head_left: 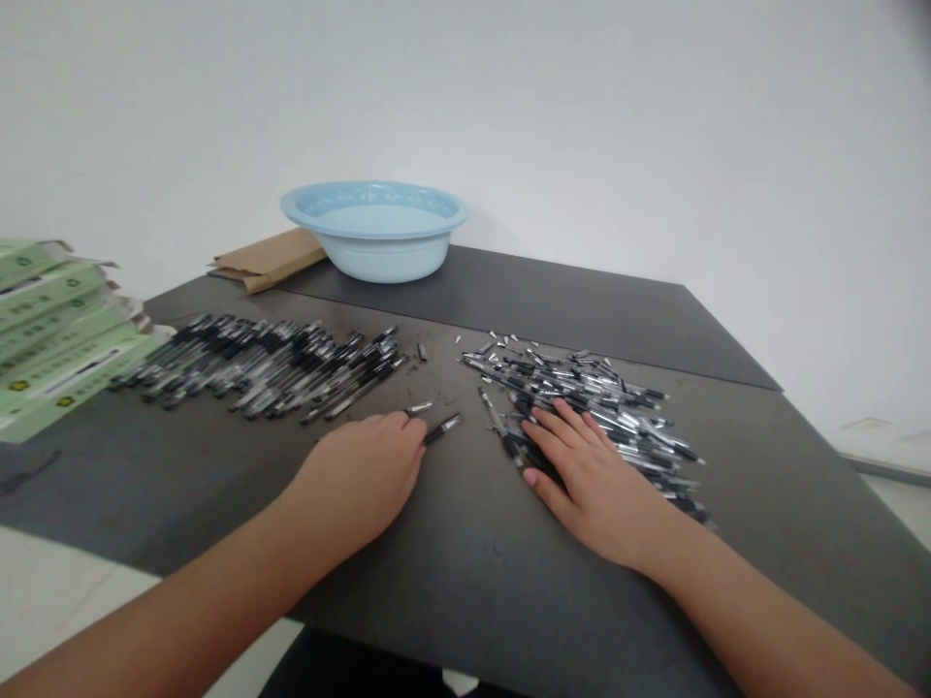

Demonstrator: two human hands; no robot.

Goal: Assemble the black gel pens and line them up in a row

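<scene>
My left hand [370,470] is closed near the middle of the table, and the silver-tipped ends of two pens [442,428] poke out past its fingers. The rest of those pens is hidden under the hand. With fingers stretched and slightly spread, my right hand [582,465] lies on the near left side of a loose heap of clear-and-black pens [632,427]. Small silver pen tips [501,341] are scattered at the far edge of that heap. Left of them, more pens [254,364] lie side by side in a slanted row.
Green printed boxes [65,339] are stacked at the left edge. A light blue basin [385,257] stands at the back beside a folded brown cardboard piece [269,257]. The dark table [465,601] meets a white wall behind; its near edge is close to my body.
</scene>
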